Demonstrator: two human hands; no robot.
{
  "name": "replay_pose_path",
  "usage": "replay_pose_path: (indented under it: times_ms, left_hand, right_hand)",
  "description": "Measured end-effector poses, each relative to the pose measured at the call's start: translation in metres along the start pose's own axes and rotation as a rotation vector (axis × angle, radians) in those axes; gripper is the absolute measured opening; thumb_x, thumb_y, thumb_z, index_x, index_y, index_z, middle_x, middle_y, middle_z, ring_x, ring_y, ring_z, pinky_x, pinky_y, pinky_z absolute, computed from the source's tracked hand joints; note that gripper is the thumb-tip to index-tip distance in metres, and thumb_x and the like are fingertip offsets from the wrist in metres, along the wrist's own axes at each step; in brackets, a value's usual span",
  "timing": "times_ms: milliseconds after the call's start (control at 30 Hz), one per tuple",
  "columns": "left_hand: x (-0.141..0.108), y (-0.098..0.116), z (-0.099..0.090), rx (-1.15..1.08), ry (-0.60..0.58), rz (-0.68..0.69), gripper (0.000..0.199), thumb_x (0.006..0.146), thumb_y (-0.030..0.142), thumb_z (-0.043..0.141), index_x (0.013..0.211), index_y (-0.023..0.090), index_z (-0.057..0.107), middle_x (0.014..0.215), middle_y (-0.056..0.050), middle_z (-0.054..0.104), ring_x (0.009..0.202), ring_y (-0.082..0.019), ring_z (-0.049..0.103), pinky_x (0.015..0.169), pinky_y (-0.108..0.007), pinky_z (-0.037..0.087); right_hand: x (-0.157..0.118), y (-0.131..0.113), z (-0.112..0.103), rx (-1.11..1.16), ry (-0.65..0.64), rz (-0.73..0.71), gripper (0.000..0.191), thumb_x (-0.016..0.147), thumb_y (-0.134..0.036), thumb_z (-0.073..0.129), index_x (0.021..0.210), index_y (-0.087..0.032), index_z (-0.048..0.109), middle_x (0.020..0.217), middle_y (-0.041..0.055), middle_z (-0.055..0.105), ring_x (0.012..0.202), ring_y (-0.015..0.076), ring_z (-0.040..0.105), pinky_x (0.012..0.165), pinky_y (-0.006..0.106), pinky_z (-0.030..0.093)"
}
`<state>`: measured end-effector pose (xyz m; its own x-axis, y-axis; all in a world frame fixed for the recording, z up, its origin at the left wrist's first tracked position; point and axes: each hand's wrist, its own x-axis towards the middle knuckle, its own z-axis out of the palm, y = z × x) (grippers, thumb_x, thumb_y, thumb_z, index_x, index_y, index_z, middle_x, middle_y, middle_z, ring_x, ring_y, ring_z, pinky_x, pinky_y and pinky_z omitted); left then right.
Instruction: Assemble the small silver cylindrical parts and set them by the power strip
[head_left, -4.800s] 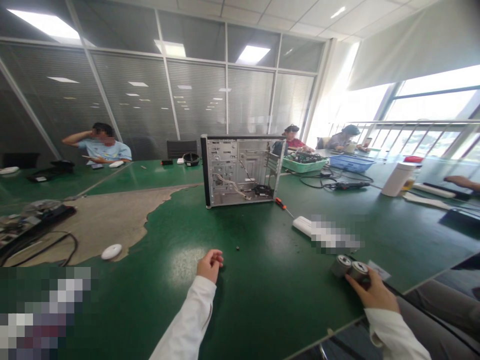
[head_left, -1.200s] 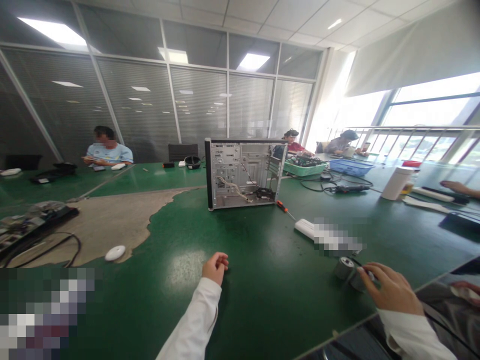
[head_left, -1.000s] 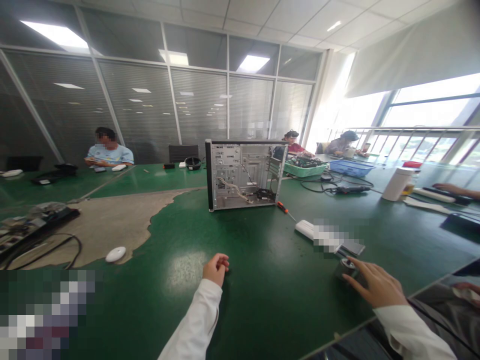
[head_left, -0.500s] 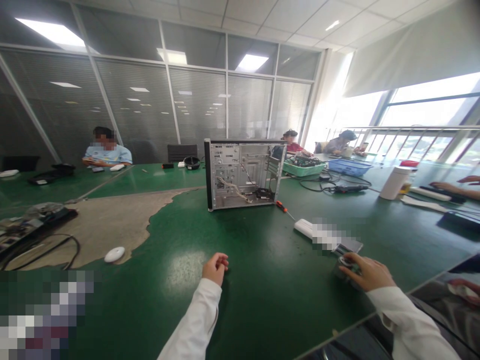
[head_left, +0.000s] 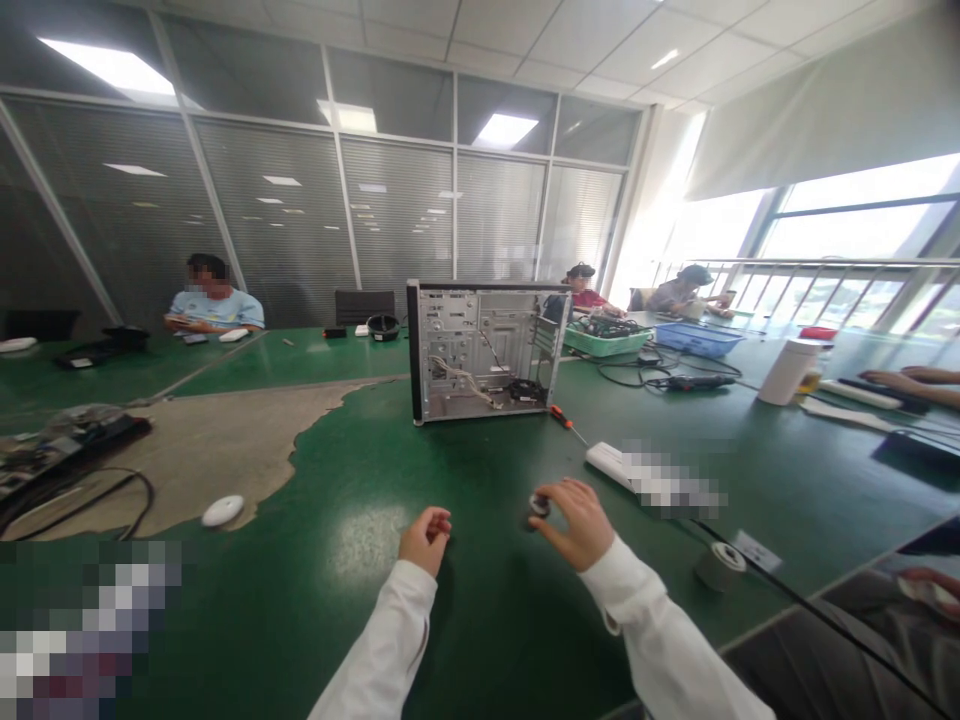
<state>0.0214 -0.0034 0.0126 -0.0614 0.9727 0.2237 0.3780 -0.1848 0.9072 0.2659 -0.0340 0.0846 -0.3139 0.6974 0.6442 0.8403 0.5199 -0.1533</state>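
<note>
My right hand (head_left: 577,520) is held over the green table, thumb and fingers closed round a small round grey-and-white piece (head_left: 538,505), too blurred to name. To its left, my left hand (head_left: 426,538) rests at the table with fingers loosely bent, thumb a little apart, nothing visible in it. Beyond both hands stands an upright computer case (head_left: 487,345), its side panel off, showing cables and a dark fan-like part inside. A small pale cylinder (head_left: 721,566) with a round hole in its top sits to the right of my right hand.
A screwdriver (head_left: 561,418) lies by the case, near a white power strip (head_left: 611,465). A black cable (head_left: 810,612) runs to the right edge. A white oval thing (head_left: 223,511) lies left; a white bottle (head_left: 789,372) stands right. Other people sit around the table.
My right hand has moved left from the cylinder toward the middle, carrying the small round piece. The cylinder stays behind, now uncovered. My left hand has barely moved.
</note>
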Motion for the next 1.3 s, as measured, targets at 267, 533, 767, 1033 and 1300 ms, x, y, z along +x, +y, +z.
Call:
replay_pose_path:
  times_ms: [267, 533, 767, 1033, 1300]
  left_hand:
    - [0.004, 0.012, -0.011, 0.473, -0.058, 0.151, 0.052, 0.050, 0.014, 0.052, 0.102, 0.015, 0.046, 0.103, -0.008, 0.052, 0.101, -0.023, 0.042, 0.087, -0.036, 0.031]
    - [0.018, 0.026, -0.009, 0.696, -0.074, -0.072, 0.046, 0.058, 0.024, 0.052, 0.103, 0.018, 0.046, 0.110, -0.008, 0.049, 0.107, -0.023, 0.037, 0.085, -0.034, 0.028]
    - [0.024, 0.016, -0.008, 0.646, -0.062, -0.029, 0.039, 0.061, 0.029, 0.051, 0.098, 0.017, 0.050, 0.101, -0.007, 0.053, 0.100, -0.023, 0.043, 0.081, -0.033, 0.031]
    - [0.031, 0.001, -0.009, 0.365, -0.036, 0.000, 0.038, 0.057, 0.021, 0.056, 0.094, 0.020, 0.057, 0.095, -0.006, 0.059, 0.093, -0.023, 0.049, 0.082, -0.033, 0.034]
    - [0.027, 0.007, -0.012, 0.109, -0.098, 0.081, 0.047, 0.057, 0.026, 0.059, 0.104, 0.022, 0.053, 0.104, -0.005, 0.057, 0.099, -0.023, 0.048, 0.088, -0.034, 0.034]
  right_hand:
    - [0.049, -0.062, 0.102, 0.353, -0.158, 0.113, 0.048, 0.061, -0.033, 0.056, 0.105, -0.020, 0.044, 0.085, 0.0038, 0.058, 0.085, 0.0182, 0.051, 0.076, 0.033, 0.034]
    - [0.038, -0.053, 0.137, 0.725, -0.152, 0.231, 0.064, 0.057, -0.014, 0.054, 0.116, -0.023, 0.031, 0.093, 0.0026, 0.055, 0.086, 0.0174, 0.050, 0.078, 0.035, 0.038]
    - [0.040, -0.060, 0.125, 0.810, -0.088, 0.135, 0.058, 0.056, -0.005, 0.045, 0.110, -0.026, 0.039, 0.104, 0.0036, 0.050, 0.092, 0.0180, 0.047, 0.068, 0.029, 0.044]
    - [0.047, -0.061, 0.118, 0.847, -0.101, 0.103, 0.050, 0.058, -0.006, 0.044, 0.104, -0.026, 0.046, 0.098, 0.0034, 0.052, 0.088, 0.0180, 0.048, 0.062, 0.026, 0.045]
    - [0.044, -0.060, 0.110, 0.930, -0.116, 0.198, 0.055, 0.058, -0.009, 0.047, 0.110, -0.026, 0.041, 0.100, 0.0029, 0.050, 0.078, 0.0149, 0.049, 0.060, 0.025, 0.044]
